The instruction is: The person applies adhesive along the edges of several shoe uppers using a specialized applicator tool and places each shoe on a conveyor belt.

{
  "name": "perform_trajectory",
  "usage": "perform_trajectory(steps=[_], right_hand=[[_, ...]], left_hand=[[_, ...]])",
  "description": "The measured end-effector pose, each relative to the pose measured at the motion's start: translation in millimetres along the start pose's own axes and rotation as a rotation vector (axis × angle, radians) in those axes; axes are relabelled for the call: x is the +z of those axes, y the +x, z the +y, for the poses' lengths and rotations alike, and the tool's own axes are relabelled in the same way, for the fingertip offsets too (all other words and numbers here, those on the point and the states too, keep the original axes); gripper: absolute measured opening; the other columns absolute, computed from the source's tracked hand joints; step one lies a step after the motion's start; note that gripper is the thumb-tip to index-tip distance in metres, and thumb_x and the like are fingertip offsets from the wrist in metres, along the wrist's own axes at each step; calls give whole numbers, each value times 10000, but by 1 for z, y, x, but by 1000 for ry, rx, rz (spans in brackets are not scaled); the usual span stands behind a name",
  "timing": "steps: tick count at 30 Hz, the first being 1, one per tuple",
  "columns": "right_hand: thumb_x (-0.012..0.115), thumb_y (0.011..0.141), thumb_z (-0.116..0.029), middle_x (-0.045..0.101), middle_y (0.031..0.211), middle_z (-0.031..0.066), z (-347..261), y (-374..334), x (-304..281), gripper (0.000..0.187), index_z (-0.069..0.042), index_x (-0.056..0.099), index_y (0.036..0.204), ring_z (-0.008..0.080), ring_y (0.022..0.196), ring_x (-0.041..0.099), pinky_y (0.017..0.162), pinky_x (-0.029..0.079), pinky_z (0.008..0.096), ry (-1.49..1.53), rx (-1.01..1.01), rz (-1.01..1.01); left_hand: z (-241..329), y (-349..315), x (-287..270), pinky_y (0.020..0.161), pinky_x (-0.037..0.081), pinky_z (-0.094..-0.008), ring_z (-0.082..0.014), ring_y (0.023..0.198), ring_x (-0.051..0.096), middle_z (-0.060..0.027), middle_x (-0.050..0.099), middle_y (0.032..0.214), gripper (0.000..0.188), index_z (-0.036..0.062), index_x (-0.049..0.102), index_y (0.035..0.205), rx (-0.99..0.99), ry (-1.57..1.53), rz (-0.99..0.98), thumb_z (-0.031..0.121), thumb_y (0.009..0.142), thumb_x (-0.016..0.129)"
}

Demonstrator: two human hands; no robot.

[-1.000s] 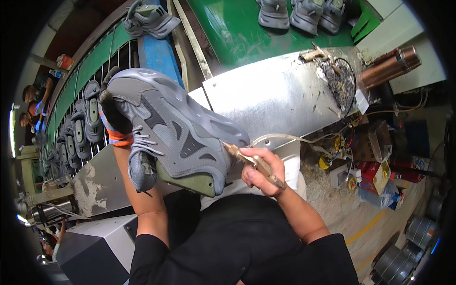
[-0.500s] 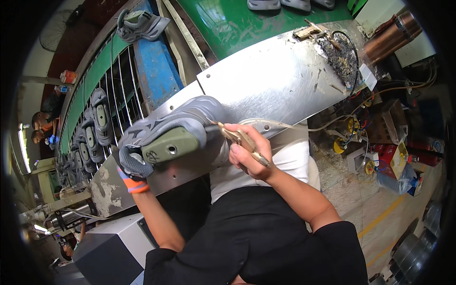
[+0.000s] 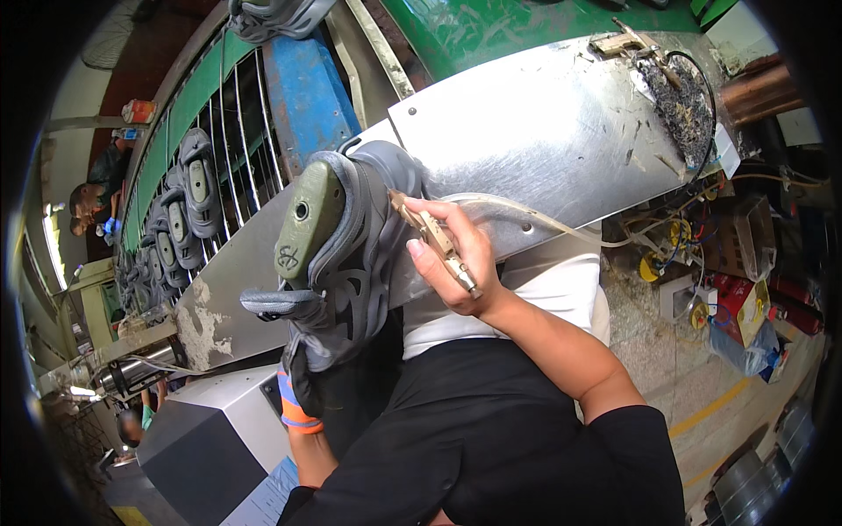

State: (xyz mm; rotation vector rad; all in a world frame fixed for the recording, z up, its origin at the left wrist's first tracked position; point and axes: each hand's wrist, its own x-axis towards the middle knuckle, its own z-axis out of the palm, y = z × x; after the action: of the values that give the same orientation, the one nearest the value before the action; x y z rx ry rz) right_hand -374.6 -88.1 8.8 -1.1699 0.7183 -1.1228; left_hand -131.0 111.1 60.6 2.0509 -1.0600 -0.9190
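A grey sneaker [image 3: 358,254] with an olive-green shoe last [image 3: 307,223] inside is tilted over the bench edge, its toe toward the metal top. My left hand [image 3: 300,390], in a dark glove with an orange and blue cuff, is closed around its heel end; the shoe partly hides the fingers. Between the thumb and fingers of my right hand [image 3: 465,254] is a slim brass-coloured hand tool [image 3: 436,241]. Its tip is at the sneaker's side near the toe, and I cannot tell whether it touches. A clear hose [image 3: 539,210] runs from behind this hand to the right.
The metal bench top [image 3: 535,114] spreads ahead, with another brass-coloured tool [image 3: 624,42] by a dark crusted patch at its far right. Several sneakers [image 3: 200,184] line a wire rack at left. A grey box-shaped machine [image 3: 210,430] stands lower left. Other people are at far left.
My left hand has moved down and slightly right, turning the sneaker so its last opening faces left and its heel drops toward me. My right hand still holds the tool by its side.
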Motion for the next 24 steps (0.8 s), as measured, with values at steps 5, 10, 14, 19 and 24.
perform_trajectory(steps=[5, 10, 14, 19, 24], right_hand=[[611, 879, -147, 603, 658, 45, 0, -3, -5, 432, -12, 509, 1276, 63, 542, 509, 521, 394, 229, -54, 15, -30], [616, 879, -145, 610, 656, 53, -1, -5, -5, 431, -9, 510, 1274, 65, 536, 518, 527, 399, 228, -78, -6, -30], [616, 880, -152, 615, 664, 57, -4, -4, -5, 434, 0, 510, 1272, 65, 539, 523, 528, 403, 228, -79, -11, -30], [615, 878, -127, 633, 713, 66, 3, -11, -6, 426, 8, 512, 1268, 58, 572, 538, 543, 416, 223, -49, -5, -26], [615, 875, -105, 631, 712, 62, -2, -18, -9, 416, 17, 517, 1261, 51, 583, 539, 547, 420, 220, -38, -14, -37]], left_hand=[[6, -10, 17, 883, 534, -369, -268, 1064, 625, -165, 593, 1190, 450, -5, 455, 1324, -124, -154, -130, 318, 1036, 331], [31, -5, 35, 848, 565, -415, -297, 1121, 607, -174, 558, 1270, 465, 35, 402, 1372, -341, -574, -247, 351, 1036, 347], [46, -1, 49, 796, 577, -417, -325, 1030, 651, -194, 592, 1241, 577, 2, 422, 1356, -401, -706, -274, 454, 997, 425], [54, 3, 60, 784, 573, -438, -357, 971, 670, -209, 622, 1181, 641, -14, 433, 1348, -459, -711, -295, 511, 981, 430], [60, 9, 70, 816, 562, -475, -367, 1048, 645, -223, 603, 1207, 601, -31, 414, 1360, -436, -800, -441, 457, 1009, 408]])
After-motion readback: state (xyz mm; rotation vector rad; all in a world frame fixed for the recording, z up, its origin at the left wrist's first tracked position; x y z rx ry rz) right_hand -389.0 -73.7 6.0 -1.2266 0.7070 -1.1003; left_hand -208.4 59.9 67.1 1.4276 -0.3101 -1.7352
